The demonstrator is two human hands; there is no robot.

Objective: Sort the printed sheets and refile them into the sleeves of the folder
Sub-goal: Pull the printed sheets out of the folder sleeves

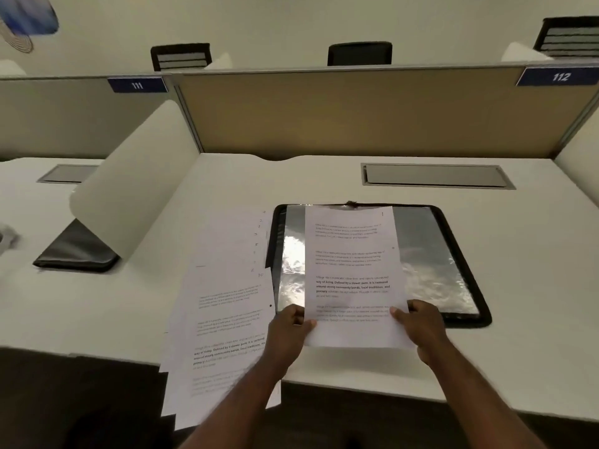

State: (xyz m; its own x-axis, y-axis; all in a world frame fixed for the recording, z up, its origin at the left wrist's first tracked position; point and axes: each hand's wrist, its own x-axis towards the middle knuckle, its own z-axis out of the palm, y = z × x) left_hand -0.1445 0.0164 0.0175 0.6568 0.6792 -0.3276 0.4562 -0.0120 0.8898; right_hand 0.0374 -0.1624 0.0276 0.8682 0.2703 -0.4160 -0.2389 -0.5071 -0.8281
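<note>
A: Item one, the held sheet?

B: One printed sheet, white, four blocks of text, a handwritten mark at its top right corner. Both hands grasp its lower part: left hand pinches the lower left edge, thumb on top; right hand pinches the lower right edge, thumb on the face of the paper. Upper end of the sheet reaches beyond the grip to the far edge of the folder.

A: The folder?

B: One black display folder, open, lying flat on the white desk, directly beyond and under the grip. Clear plastic sleeve uppermost, glossy, showing on either side of the held sheet. Whether the sheet's top is inside the sleeve or only over it cannot be told.

A: Remaining sheets?

B: One fanned stack of printed sheets, just left of the left hand, handwritten numbers stepping down its right margin, near end overhanging the desk edge. Its right edge meets the folder's left border.

A: Other entries?

B: Beyond the grip to the right, one grey cable hatch set in the desk. Behind it, a tan partition panel with blue number plates 111 and 112. Far left of the grip, a second black folder on the neighbouring desk, partly behind a white curved divider. Chair backs show above the partition.
</note>
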